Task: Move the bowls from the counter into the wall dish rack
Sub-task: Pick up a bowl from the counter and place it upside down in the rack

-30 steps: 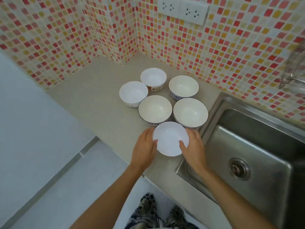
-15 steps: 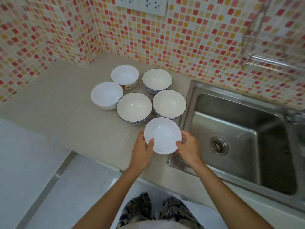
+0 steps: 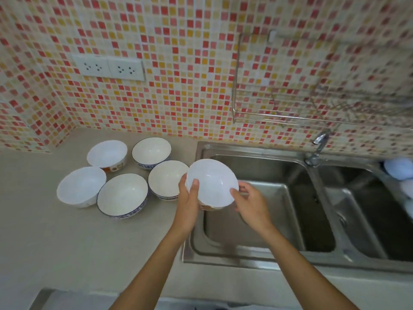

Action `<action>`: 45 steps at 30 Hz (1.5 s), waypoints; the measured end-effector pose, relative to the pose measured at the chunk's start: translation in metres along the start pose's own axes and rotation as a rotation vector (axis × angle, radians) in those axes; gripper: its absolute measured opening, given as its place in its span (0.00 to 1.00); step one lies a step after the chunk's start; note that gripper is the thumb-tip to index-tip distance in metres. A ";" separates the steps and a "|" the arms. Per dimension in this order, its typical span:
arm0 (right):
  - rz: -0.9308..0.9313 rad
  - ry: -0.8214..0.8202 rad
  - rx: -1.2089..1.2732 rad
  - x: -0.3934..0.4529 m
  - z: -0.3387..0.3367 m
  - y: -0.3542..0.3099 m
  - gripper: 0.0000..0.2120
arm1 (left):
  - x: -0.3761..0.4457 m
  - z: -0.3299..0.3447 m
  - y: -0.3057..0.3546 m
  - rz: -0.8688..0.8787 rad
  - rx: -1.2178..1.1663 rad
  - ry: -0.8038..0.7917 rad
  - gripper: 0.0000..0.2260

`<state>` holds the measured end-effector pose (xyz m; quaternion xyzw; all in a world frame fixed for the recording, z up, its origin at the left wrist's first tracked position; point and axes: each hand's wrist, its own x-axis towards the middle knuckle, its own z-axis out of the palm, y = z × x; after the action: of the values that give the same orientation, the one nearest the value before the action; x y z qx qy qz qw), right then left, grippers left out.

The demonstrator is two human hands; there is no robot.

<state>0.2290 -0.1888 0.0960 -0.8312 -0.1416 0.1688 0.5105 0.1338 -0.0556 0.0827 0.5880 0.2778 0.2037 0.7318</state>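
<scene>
hands: our left hand (image 3: pixel 188 203) and right hand (image 3: pixel 251 203) grip the bowl (image 3: pixel 212 182), one per side
bowl: tilted, above the sink (image 3: pixel 257 153) edge
counter (image 3: pixel 67 242): we see five bowls
rack (image 3: pixel 312 108): on wall, right

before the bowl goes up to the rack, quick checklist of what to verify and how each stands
1. Grip: left hand and right hand both on the held bowl, thumbs over the rim: ok.
2. Bowl clear of the counter: ok, lifted, at the sink edge.
3. Room in the wall dish rack: left part looks empty, ok; right part blurred, cannot tell.
4. Path upward: only the faucet sits below the rack, off to the right: ok.
5. Bowl dry or wet: cannot tell.
6. Five bowls waiting on the counter, undisturbed: ok.
</scene>
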 end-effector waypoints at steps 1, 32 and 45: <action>-0.035 0.033 -0.041 0.005 -0.012 -0.004 0.20 | 0.004 0.009 0.006 -0.001 -0.016 0.011 0.22; -0.570 0.551 -0.880 0.193 -0.219 0.004 0.32 | 0.097 0.243 0.156 0.669 0.292 0.121 0.21; -0.678 0.782 -0.731 0.208 -0.206 0.011 0.26 | 0.184 0.299 0.153 0.939 1.148 0.010 0.31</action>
<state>0.5049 -0.2736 0.1445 -0.8609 -0.2487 -0.3777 0.2329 0.4718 -0.1300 0.2468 0.9341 0.0631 0.3206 0.1439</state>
